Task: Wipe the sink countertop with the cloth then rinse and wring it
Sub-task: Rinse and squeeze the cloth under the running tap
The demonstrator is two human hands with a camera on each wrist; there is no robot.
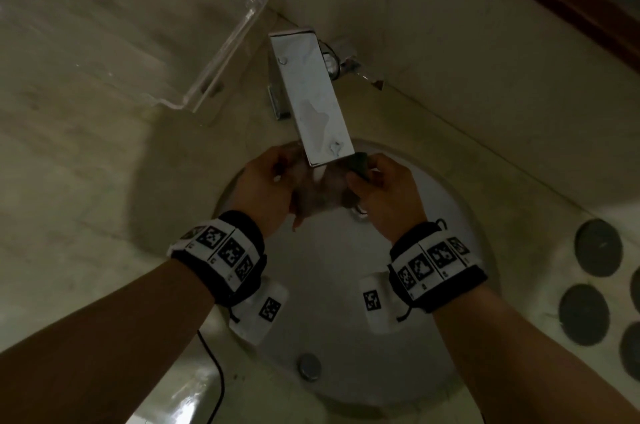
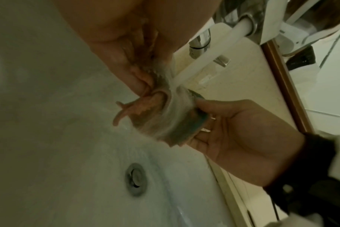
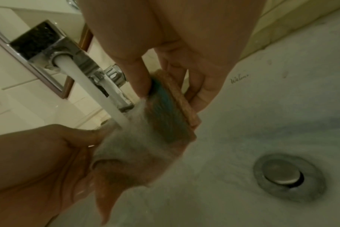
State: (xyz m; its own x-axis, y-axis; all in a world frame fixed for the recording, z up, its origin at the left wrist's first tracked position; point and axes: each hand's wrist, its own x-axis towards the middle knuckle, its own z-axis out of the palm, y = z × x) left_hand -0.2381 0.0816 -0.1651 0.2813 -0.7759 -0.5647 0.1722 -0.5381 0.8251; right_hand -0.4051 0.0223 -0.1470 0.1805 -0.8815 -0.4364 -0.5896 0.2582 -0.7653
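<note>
A: What blocks the way over the basin [image 1: 346,371]?
B: The tap [image 1: 311,101] overhangs its back edge.
A: And free room?
B: The front half, over the drain [image 1: 309,366], lies open.

The wet orange-and-teal cloth [image 3: 145,138] is stretched under running water above the white sink [image 1: 346,371].

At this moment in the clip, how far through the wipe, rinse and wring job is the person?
Wiping looks finished: the cloth is off the countertop and over the sink basin. Rinsing is in hand: the left hand and right hand hold the cloth spread under the tap's running water. Wringing is left; the cloth is not yet twisted.
</note>
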